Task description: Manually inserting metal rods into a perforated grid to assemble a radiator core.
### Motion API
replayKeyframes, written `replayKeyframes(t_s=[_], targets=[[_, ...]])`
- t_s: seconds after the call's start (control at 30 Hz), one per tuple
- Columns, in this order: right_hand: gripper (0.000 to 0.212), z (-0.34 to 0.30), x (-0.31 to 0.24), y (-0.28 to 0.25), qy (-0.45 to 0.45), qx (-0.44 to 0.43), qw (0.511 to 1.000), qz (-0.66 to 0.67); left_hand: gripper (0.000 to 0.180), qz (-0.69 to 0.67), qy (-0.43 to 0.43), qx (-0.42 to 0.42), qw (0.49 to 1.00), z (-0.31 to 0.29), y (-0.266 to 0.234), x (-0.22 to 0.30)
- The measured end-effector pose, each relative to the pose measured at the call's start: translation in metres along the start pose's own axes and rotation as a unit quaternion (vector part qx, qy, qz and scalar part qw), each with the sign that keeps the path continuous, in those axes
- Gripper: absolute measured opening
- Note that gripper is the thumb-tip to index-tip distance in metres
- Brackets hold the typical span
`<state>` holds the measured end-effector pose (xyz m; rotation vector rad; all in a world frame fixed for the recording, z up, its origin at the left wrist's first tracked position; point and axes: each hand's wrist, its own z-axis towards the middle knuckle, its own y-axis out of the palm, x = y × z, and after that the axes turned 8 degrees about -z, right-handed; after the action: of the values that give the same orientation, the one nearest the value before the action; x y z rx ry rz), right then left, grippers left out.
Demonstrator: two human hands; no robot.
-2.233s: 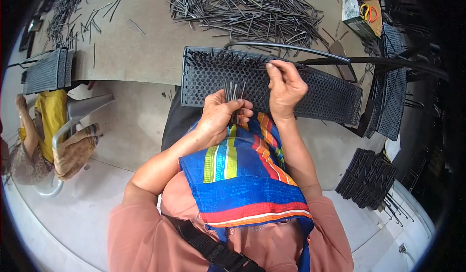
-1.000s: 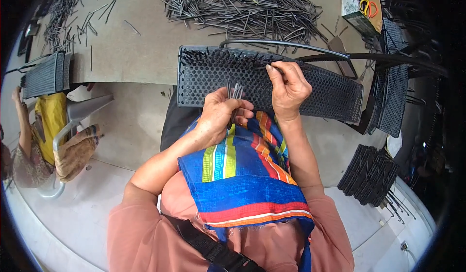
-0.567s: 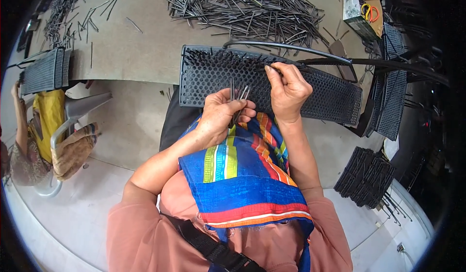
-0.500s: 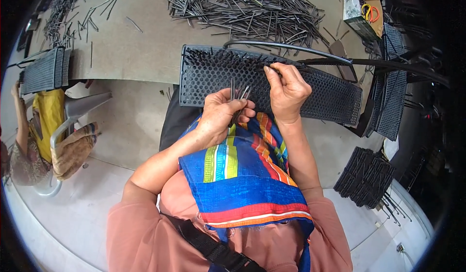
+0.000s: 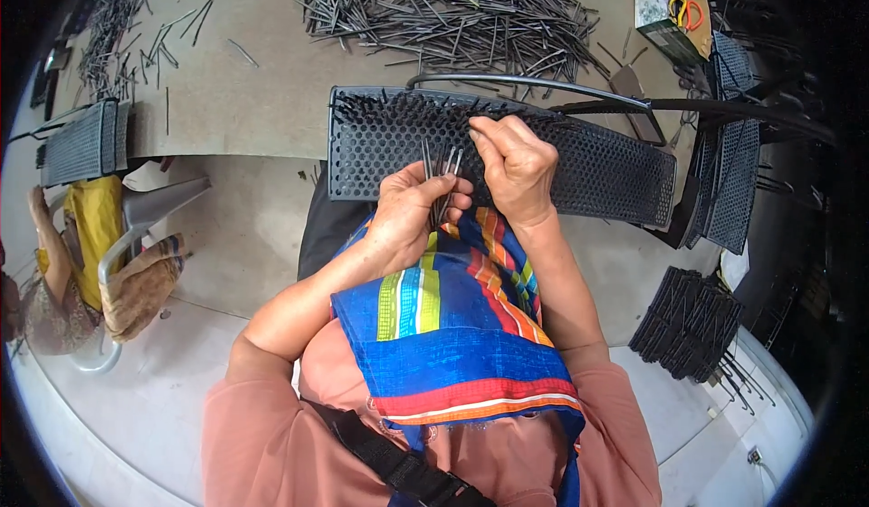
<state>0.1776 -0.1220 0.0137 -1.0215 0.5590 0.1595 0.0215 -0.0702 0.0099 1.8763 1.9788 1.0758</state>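
step: we judge pin-loading into grid (image 5: 597, 158)
left hand (image 5: 407, 222): clamped on pins (image 5: 441, 167)
right hand (image 5: 518, 165): fingers pinched together at grid; held pin not visible
next: we'd align pin with hole

Light: bright and even, like soft daylight over the whole scene.
Shadows: soft and short; a dark patch lies under the black plastic grid panel full of holes (image 5: 507, 149).
Glare: none that shows.
Sharpness: the middle is clear; the thin grey metal rods (image 5: 453, 9) look crisp.
Edges: straight lines bend, and the corners go black.
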Motion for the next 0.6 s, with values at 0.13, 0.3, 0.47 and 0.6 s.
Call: replayKeyframes(t_s=[0.13, 0.3, 0.47, 0.6], targets=[[0.021, -0.006, 0.002, -0.003, 0.060, 0.018, 0.997, -0.044, 0.006, -0.008, -0.004, -0.004, 1.000, 0.001, 0.002, -0.002], [0.030, -0.006, 0.000, -0.003, 0.041, -0.030, 0.998, -0.040, 0.006, -0.009, -0.014, -0.005, 1.000, 0.002, 0.007, -0.002], [0.033, -0.009, 0.003, -0.004, 0.068, -0.050, 0.996, -0.033, 0.006, -0.011, -0.016, -0.004, 1.000, 0.003, 0.012, -0.001], [0.034, -0.006, 0.008, -0.002, 0.061, -0.048, 0.997, -0.024, 0.007, -0.019, -0.018, 0.003, 1.000, 0.001, 0.011, 0.000]])
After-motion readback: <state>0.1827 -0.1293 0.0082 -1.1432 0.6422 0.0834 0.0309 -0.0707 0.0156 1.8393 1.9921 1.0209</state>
